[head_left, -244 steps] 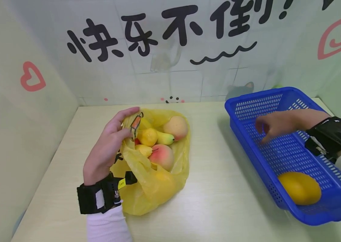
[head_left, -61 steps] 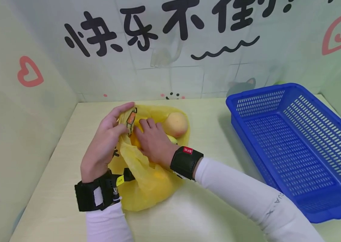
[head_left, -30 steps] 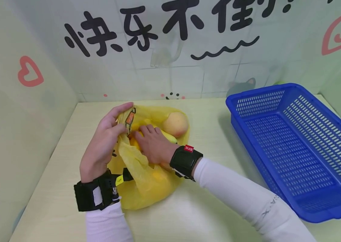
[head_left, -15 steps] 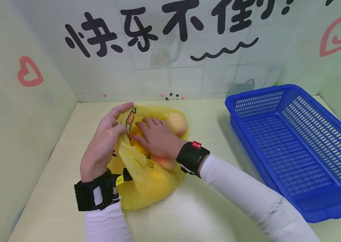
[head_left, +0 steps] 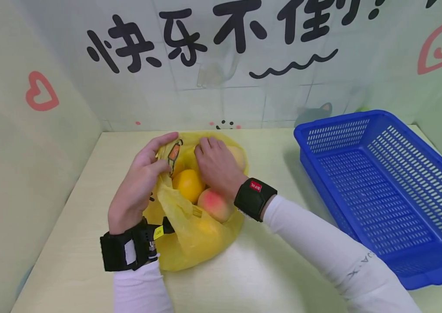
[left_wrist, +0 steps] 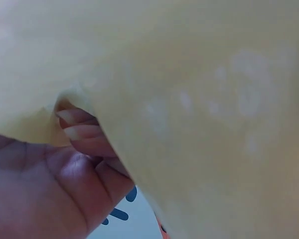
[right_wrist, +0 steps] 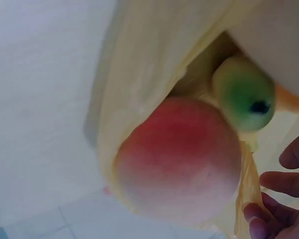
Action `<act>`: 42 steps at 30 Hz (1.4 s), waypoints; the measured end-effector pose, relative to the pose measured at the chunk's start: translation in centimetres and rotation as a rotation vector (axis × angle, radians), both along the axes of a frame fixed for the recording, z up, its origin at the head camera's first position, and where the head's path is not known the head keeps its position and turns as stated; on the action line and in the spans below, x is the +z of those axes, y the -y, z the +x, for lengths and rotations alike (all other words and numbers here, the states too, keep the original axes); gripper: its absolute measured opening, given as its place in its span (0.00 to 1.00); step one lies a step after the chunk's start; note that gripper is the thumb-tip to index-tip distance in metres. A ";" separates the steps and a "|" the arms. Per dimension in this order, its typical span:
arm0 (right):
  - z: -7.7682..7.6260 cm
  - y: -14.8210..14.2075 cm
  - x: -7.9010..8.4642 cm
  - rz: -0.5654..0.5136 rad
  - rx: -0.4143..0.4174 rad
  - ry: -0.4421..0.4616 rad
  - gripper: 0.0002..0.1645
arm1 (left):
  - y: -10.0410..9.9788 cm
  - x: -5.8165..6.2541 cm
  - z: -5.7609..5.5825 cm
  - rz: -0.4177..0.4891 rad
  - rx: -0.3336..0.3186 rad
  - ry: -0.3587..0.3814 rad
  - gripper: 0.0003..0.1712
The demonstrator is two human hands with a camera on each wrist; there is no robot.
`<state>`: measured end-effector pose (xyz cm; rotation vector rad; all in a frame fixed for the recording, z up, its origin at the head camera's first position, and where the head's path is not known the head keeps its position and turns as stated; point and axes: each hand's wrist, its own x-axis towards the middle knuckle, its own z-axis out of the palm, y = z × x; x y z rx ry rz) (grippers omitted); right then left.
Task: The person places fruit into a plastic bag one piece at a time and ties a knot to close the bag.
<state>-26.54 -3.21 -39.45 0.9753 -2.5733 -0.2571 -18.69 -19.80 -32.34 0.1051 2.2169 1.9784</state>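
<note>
A yellow plastic bag (head_left: 201, 243) stands on the table with fruit showing in its mouth. My left hand (head_left: 136, 187) grips the bag's left rim between thumb and fingers; the left wrist view shows the fingers (left_wrist: 87, 132) behind the plastic. My right hand (head_left: 221, 167) reaches into the bag, palm down, above the fruit. An orange (head_left: 189, 186) and a pink peach (head_left: 216, 204) lie beside it. Behind it, a second peach (head_left: 238, 156) is partly hidden. In the right wrist view, its fingers (right_wrist: 286, 183) are spread beside a peach (right_wrist: 177, 159) and a green-tipped banana (right_wrist: 244, 94).
A blue slotted plastic basket (head_left: 377, 195) stands on the table to the right. The pale table (head_left: 268, 269) meets a printed back wall (head_left: 240, 104) just beyond the bag. My right forearm (head_left: 323, 248) crosses the table between bag and basket.
My right hand has gone from the basket into the bag, then lately shifted towards the bag's back, uncovering the orange. The mango earlier seen in the basket no longer shows. The left hand keeps its grip.
</note>
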 end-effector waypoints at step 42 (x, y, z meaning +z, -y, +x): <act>-4.1 -9.5 5.8 -0.354 -0.031 0.480 0.15 | 0.0 0.0 0.2 -0.063 0.018 0.055 0.36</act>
